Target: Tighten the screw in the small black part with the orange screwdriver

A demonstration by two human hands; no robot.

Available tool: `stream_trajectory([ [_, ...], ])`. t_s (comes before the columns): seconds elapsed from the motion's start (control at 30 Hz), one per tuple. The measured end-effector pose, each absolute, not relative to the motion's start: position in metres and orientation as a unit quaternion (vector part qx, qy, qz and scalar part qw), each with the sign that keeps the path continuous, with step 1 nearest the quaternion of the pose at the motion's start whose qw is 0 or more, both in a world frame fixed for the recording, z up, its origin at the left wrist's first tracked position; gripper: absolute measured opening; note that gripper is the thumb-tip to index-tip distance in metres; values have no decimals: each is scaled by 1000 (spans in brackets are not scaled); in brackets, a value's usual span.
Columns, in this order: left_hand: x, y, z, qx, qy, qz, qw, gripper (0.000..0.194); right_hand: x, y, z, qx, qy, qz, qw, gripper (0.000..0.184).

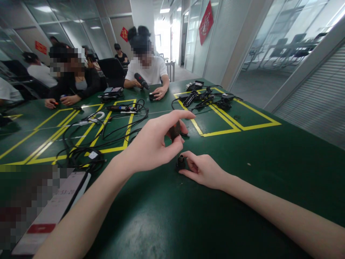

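My left hand (157, 144) is raised over the table and closed, pinching a short dark cylinder (175, 131) with a reddish mark. Its index finger stretches out above the cylinder; the fingers partly hide the rest of it. Just below and to the right, my right hand (206, 169) rests on the table. Its thumb and index finger close on a small black piece with a short tube on top (181, 163), which stands upright on the table. The cylinder is held above this piece, apart from it.
Cables (88, 151) lie coiled on the green table (215, 223) at left, near a phone (54, 212). More black cables and devices (205, 97) lie at the back right, among yellow tape. Across the table, a person in white (147, 70) holds a black power tool (141, 81).
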State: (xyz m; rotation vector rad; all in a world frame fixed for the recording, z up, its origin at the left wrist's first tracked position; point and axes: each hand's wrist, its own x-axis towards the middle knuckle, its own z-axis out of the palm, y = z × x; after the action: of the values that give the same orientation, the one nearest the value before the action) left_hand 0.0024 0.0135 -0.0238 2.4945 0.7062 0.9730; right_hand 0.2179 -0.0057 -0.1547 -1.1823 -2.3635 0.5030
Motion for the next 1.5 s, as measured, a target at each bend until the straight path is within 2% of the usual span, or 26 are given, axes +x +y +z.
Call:
stream_trajectory([
  [0.33,2,13,-23,889,263,336,166,56,219,-5,-153,-437,-855,165,226,31],
  [0.57,5,10,-23,893,262,335,147,35,219,-5,-152,-414,-870,160,213,29],
  [0.87,4,13,-22,885,287,344,128,37,218,-7,-150,-432,-862,170,206,29],
  [1.07,5,14,-27,886,302,345,67,35,218,-6,-152,-436,-859,171,206,30],
  [1.27,6,14,-29,880,309,354,67,29,220,-9,-151,-396,-861,179,264,38],
  [1.5,4,12,-27,892,292,333,84,42,221,-9,-147,-342,-848,144,378,21],
])
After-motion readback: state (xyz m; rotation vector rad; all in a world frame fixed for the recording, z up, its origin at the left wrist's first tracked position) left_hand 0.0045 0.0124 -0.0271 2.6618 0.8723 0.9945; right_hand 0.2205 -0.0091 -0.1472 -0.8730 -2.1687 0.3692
